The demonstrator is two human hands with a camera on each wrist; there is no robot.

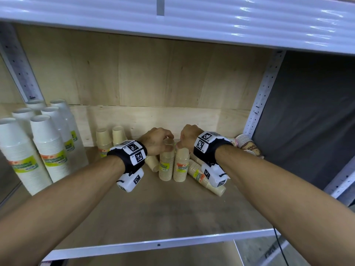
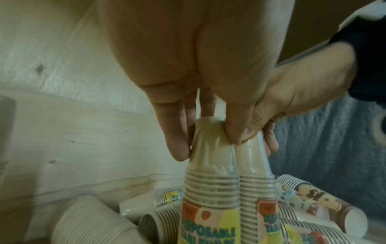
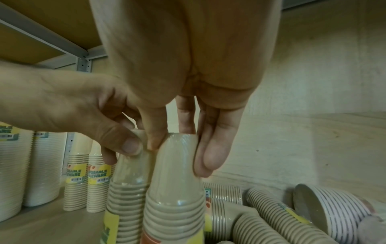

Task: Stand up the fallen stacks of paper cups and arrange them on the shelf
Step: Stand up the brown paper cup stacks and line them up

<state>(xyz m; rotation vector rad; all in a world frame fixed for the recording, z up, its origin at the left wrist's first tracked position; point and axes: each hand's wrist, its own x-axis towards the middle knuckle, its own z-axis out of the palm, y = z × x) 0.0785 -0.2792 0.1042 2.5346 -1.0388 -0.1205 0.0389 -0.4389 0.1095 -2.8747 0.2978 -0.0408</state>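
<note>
Two tan cup stacks stand side by side in the middle of the head view, on the wooden shelf (image 1: pixel 172 214). The left hand (image 1: pixel 156 141) has its fingers curled down over the top of the left tan stack (image 1: pixel 166 166) and pinches it. The right hand (image 1: pixel 189 138) does the same to the right tan stack (image 1: pixel 180 166). Holding them by the tops looks like a way to keep them straight so they do not tip, since each stack is tall and thin. The two stacks touch, so they may prop each other up.

Just right of them, low in the frame, more tan stacks (image 1: pixel 199 175) lie on their sides in a heap. A patterned stack (image 1: pixel 247 144) lies farther right, by the shelf post. These need standing up too.

At the left of the frame, tall white stacks (image 1: pixel 50 148) stand in a neat group. Two small tan stacks (image 1: pixel 104 141) stand behind the left wrist. I think the held pair will go next to those.
</note>
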